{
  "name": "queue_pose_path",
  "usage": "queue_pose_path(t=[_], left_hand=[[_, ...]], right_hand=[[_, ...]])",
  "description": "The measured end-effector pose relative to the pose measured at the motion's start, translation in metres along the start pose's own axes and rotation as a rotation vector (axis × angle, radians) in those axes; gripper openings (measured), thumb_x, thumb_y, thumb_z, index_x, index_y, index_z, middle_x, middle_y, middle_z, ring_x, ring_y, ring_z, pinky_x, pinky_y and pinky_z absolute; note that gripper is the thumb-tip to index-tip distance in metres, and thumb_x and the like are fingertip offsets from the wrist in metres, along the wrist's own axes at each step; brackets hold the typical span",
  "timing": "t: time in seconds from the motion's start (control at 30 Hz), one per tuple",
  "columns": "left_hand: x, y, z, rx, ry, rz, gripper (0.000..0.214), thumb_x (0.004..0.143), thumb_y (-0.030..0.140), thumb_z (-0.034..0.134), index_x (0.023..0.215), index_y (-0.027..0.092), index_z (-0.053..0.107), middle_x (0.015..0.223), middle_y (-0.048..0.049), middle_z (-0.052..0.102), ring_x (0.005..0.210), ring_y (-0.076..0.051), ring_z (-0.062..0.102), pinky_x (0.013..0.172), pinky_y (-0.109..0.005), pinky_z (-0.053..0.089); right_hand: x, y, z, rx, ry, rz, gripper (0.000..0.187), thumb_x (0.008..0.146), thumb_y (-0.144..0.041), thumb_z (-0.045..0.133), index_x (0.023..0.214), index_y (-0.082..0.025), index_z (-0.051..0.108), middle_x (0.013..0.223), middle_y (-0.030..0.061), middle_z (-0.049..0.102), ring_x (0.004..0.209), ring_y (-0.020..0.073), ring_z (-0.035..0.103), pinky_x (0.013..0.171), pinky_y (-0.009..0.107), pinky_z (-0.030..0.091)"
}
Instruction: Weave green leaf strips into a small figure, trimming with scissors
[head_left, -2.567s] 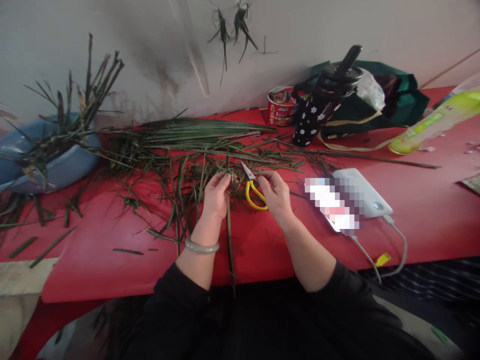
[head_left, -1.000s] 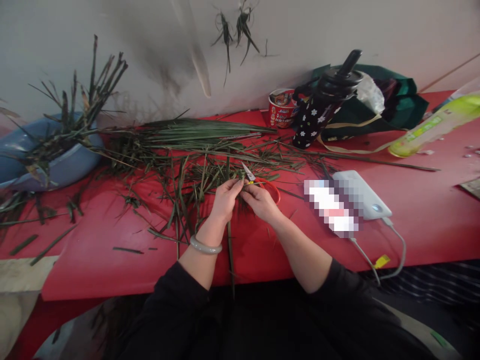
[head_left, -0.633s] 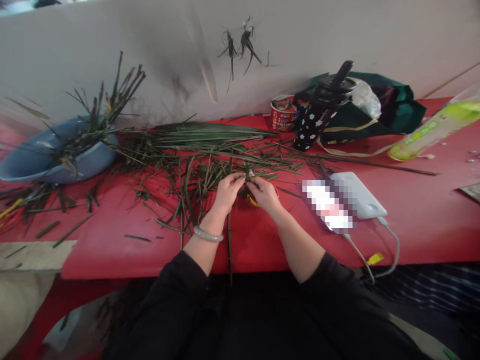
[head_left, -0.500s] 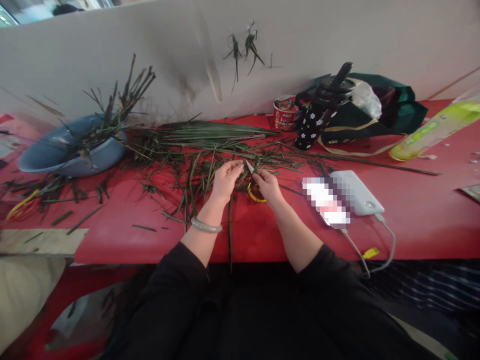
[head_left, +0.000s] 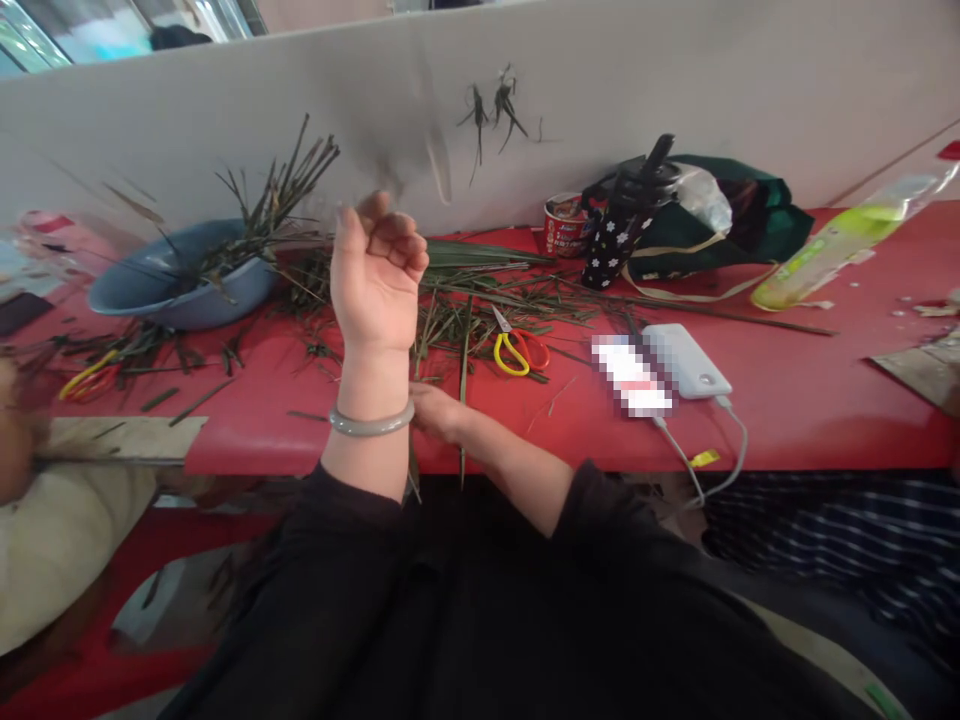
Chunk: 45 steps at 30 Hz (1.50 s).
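Observation:
My left hand is raised over the table, palm towards me, with its fingers loosely curled, thumb apart and nothing visible in them. A pale bangle circles that wrist. Lower down, my right hand reaches in behind the left forearm, which hides its fingertips. Close below it a narrow green leaf strip hangs at the table edge. Scissors with a yellow and a red handle lie loose to the right, both hands off them. Another long leaf strip runs over the edge.
Leaf strips pile up along the wall. A blue basin with stalks stands left. At right are a black flowered tumbler, a noodle cup, a phone, a power bank and a bottle. Another person's sleeve shows left.
The scissors have left my right hand and lie on the table. My left hand has risen, turning its palm towards me. My right hand has moved left and nearer, behind the left forearm.

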<state>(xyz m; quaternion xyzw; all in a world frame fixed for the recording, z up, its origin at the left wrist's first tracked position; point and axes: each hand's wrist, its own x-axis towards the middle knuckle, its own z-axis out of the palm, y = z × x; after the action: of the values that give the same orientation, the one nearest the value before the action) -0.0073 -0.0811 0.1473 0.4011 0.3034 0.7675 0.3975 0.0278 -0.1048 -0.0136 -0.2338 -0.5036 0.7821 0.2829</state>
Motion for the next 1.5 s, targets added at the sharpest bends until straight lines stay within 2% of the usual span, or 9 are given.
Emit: queue_pose_path(t=[0.1, 0.23, 0.47, 0.63, 0.87, 1.07, 1.27, 1.4, 1.5], left_hand=[[-0.015, 0.021, -0.014, -0.024, -0.022, 0.072, 0.037, 0.082, 0.048, 0.036, 0.089, 0.021, 0.059, 0.075, 0.0014, 0.057, 0.075, -0.008, 0.058, 0.065, -0.02, 0.042], [-0.039, 0.02, -0.055, -0.009, -0.028, 0.101, 0.024, 0.074, 0.042, 0.053, 0.081, 0.021, 0.061, 0.068, 0.0015, 0.059, 0.059, -0.006, 0.054, 0.057, -0.02, 0.042], [-0.101, -0.066, -0.112, 0.172, 0.132, -0.307, 0.02, 0.065, 0.033, 0.064, 0.076, 0.016, 0.063, 0.063, -0.0004, 0.061, 0.057, -0.009, 0.055, 0.055, -0.022, 0.042], [-0.123, -0.107, -0.101, 0.234, 0.078, -0.465, 0.02, 0.061, 0.029, 0.068, 0.076, 0.016, 0.064, 0.064, -0.0008, 0.06, 0.06, -0.01, 0.053, 0.059, -0.025, 0.04], [-0.118, -0.136, -0.089, 0.143, -0.042, -0.501, 0.023, 0.06, 0.027, 0.069, 0.078, 0.014, 0.065, 0.073, -0.0029, 0.064, 0.069, -0.011, 0.053, 0.067, -0.027, 0.04], [-0.121, -0.151, -0.097, 0.102, -0.031, -0.509, 0.022, 0.058, 0.026, 0.07, 0.076, 0.014, 0.065, 0.073, -0.002, 0.064, 0.07, -0.012, 0.055, 0.071, -0.028, 0.041], [-0.119, -0.148, -0.097, 0.024, 0.036, -0.523, 0.021, 0.056, 0.027, 0.07, 0.073, 0.016, 0.064, 0.067, 0.0015, 0.062, 0.062, -0.008, 0.056, 0.064, -0.024, 0.042], [-0.119, -0.148, -0.097, -0.039, 0.095, -0.545, 0.022, 0.054, 0.026, 0.072, 0.071, 0.016, 0.063, 0.066, 0.0022, 0.062, 0.061, -0.008, 0.056, 0.062, -0.022, 0.043], [-0.12, -0.148, -0.098, -0.011, 0.054, -0.539, 0.021, 0.054, 0.026, 0.072, 0.072, 0.016, 0.063, 0.068, 0.002, 0.063, 0.061, -0.007, 0.056, 0.065, -0.023, 0.043]], right_hand=[[0.01, 0.025, 0.005, -0.12, 0.017, 0.102, 0.013, 0.071, -0.023, 0.054, 0.061, -0.017, 0.049, 0.046, -0.0071, 0.04, 0.043, 0.0059, 0.033, 0.042, 0.02, 0.025], [0.008, 0.018, -0.008, -0.158, 0.244, -0.019, 0.009, 0.073, -0.023, 0.051, 0.067, -0.017, 0.052, 0.049, -0.0074, 0.042, 0.046, 0.0057, 0.036, 0.046, 0.019, 0.029], [-0.031, -0.001, -0.043, -0.188, 0.32, -0.225, 0.021, 0.07, -0.039, 0.054, 0.075, -0.018, 0.054, 0.07, -0.001, 0.058, 0.065, 0.0117, 0.053, 0.064, 0.026, 0.042], [-0.065, 0.011, -0.068, -0.638, 0.536, -0.302, 0.021, 0.074, -0.038, 0.048, 0.068, -0.018, 0.053, 0.056, -0.0038, 0.048, 0.053, 0.0103, 0.044, 0.053, 0.024, 0.036], [-0.086, 0.018, -0.074, -0.886, 0.567, -0.254, 0.02, 0.077, -0.032, 0.046, 0.075, -0.017, 0.059, 0.064, -0.0005, 0.057, 0.058, 0.0115, 0.049, 0.056, 0.023, 0.037], [-0.085, 0.029, -0.078, -0.896, 0.534, -0.235, 0.026, 0.079, -0.036, 0.043, 0.067, -0.017, 0.056, 0.053, -0.0026, 0.049, 0.05, 0.0098, 0.043, 0.049, 0.022, 0.034], [-0.09, 0.016, -0.093, -0.869, 0.46, -0.19, 0.024, 0.078, -0.036, 0.046, 0.077, -0.017, 0.062, 0.066, 0.0, 0.06, 0.059, 0.0117, 0.052, 0.058, 0.024, 0.04], [-0.089, 0.012, -0.102, -0.748, 0.668, -0.262, 0.024, 0.077, -0.037, 0.047, 0.08, -0.017, 0.061, 0.074, 0.0024, 0.063, 0.067, 0.0137, 0.057, 0.064, 0.026, 0.044], [-0.087, 0.018, -0.095, -0.585, 0.673, -0.33, 0.03, 0.08, -0.042, 0.042, 0.079, -0.017, 0.059, 0.072, 0.002, 0.061, 0.064, 0.0125, 0.056, 0.061, 0.025, 0.044]])
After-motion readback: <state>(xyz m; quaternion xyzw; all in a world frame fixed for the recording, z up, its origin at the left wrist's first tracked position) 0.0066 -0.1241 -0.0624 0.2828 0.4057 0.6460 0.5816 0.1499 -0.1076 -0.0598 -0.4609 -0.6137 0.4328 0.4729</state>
